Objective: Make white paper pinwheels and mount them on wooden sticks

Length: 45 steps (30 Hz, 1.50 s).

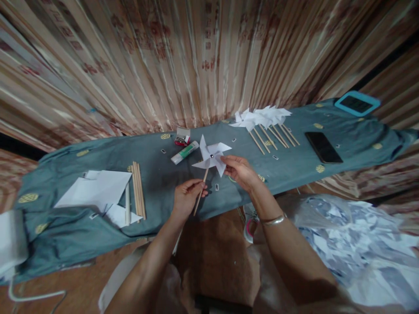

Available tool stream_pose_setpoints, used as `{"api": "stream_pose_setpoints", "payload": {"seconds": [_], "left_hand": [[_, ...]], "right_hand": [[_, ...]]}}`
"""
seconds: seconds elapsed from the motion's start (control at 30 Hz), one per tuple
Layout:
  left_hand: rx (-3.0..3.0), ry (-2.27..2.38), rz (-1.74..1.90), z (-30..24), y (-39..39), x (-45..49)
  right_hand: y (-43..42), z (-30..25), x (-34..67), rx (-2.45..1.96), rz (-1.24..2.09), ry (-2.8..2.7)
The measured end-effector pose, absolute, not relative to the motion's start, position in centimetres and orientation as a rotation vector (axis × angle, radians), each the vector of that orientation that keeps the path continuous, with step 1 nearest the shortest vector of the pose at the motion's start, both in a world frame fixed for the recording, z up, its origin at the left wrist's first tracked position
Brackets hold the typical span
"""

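A white paper pinwheel (211, 156) on a thin wooden stick (200, 194) is held up over the grey-green cloth-covered table (157, 165). My left hand (187, 195) is closed round the stick below the wheel. My right hand (240, 171) pinches one paper blade at the wheel's right side. A metal pin shows at the wheel's centre.
Finished pinwheels (262, 117) with sticks lie at the back right. A glue stick (185, 152) and small red box (182, 139) lie behind the wheel. White paper sheets (98, 189) and spare sticks (139, 189) are at left. A black phone (323, 147) and blue-framed tablet (356, 103) at right. A bag of paper scraps (353, 244) lies below.
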<state>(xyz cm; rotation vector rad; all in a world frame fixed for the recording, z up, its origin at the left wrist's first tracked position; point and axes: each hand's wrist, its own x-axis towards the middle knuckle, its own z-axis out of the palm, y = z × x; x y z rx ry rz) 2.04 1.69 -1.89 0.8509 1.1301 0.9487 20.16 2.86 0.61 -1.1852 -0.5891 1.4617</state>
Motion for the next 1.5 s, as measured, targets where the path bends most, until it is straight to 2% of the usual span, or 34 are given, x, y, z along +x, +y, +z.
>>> {"api": "stream_pose_setpoints", "payload": {"seconds": [0.83,1.03,1.2,1.5], "left_hand": [[0.782,1.103,1.018,-2.2,2.0,2.3],[0.716,1.073,1.038,-2.2,2.3,1.8],[0.696,1.065,1.009,-2.0,2.1,1.8],[0.792,1.095,0.92,-1.9,1.8,2.0]], "right_hand": [[2.1,0.3,18.9,-1.2,1.545,-0.675],[2.3,0.4,20.9,-1.352,1.382,-0.666],[2.8,0.2,21.8,-1.277,1.164,-0.547],[3.2,0.2,21.1,-1.197,1.294,-0.57]]}}
